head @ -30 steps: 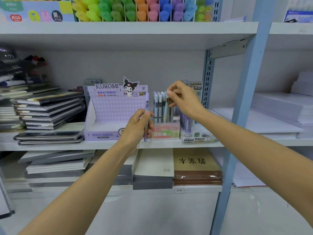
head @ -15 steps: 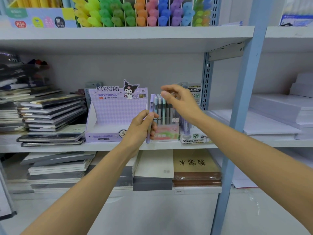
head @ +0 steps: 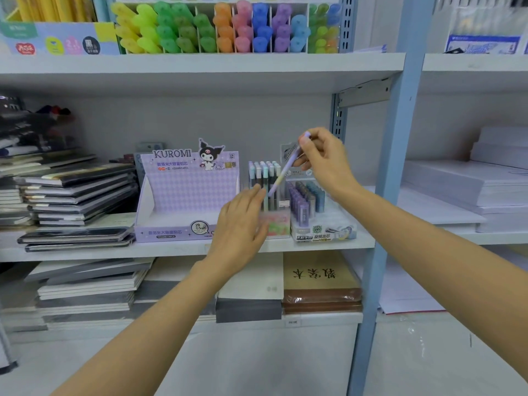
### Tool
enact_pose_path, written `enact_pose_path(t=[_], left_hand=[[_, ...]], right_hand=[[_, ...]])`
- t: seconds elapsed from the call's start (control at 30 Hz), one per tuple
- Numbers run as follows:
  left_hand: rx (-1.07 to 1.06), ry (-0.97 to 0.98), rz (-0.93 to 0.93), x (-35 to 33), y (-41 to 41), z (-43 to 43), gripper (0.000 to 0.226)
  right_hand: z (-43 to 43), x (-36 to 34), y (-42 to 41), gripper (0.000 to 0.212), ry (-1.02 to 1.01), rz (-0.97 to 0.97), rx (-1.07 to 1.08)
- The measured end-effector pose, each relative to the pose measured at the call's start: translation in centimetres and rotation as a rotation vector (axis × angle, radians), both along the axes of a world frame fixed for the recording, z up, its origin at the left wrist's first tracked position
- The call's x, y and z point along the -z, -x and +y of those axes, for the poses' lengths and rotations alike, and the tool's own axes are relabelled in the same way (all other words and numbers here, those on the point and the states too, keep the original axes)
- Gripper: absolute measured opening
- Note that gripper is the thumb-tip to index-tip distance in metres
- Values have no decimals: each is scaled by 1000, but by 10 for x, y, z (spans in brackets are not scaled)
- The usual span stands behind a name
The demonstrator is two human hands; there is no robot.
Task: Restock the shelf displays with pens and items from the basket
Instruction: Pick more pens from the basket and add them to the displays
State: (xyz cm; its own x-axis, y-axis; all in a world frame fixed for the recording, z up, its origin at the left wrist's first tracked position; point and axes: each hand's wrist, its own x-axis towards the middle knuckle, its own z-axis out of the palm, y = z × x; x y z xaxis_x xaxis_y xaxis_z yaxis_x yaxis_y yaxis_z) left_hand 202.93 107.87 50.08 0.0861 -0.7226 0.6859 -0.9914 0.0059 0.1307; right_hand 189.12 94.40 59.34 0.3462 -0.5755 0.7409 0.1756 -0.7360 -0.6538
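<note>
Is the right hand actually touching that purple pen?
Touching. The head view shows the right hand pinching the upper end of the purple pen between its fingertips, the pen slanting down toward the clear pen box.

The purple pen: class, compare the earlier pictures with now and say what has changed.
The purple pen passed from the left hand to the right hand, whose fingers now pinch its upper end, tilting it over the clear pen holder. The left hand let go and hangs open. The Kuromi box stayed put.
</note>
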Motion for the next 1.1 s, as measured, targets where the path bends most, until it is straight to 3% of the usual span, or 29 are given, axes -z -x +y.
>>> enact_pose_path(t=[0.2,0.43,0.97,1.1], left_hand=[[-69,-62,-160,14,-5,-1,55],[-36,-40,-152,15,-8,0,55],[-15,-5,-126,18,-9,-3,53],[-14,-5,-134,19,-9,-2,54]], right_hand=[[-5,27,-19,13,119,207,44],[-10,14,-24,14,172,359,25],[-11,15,-31,16,167,423,78],[-13,29,-41,9,263,368,206]])
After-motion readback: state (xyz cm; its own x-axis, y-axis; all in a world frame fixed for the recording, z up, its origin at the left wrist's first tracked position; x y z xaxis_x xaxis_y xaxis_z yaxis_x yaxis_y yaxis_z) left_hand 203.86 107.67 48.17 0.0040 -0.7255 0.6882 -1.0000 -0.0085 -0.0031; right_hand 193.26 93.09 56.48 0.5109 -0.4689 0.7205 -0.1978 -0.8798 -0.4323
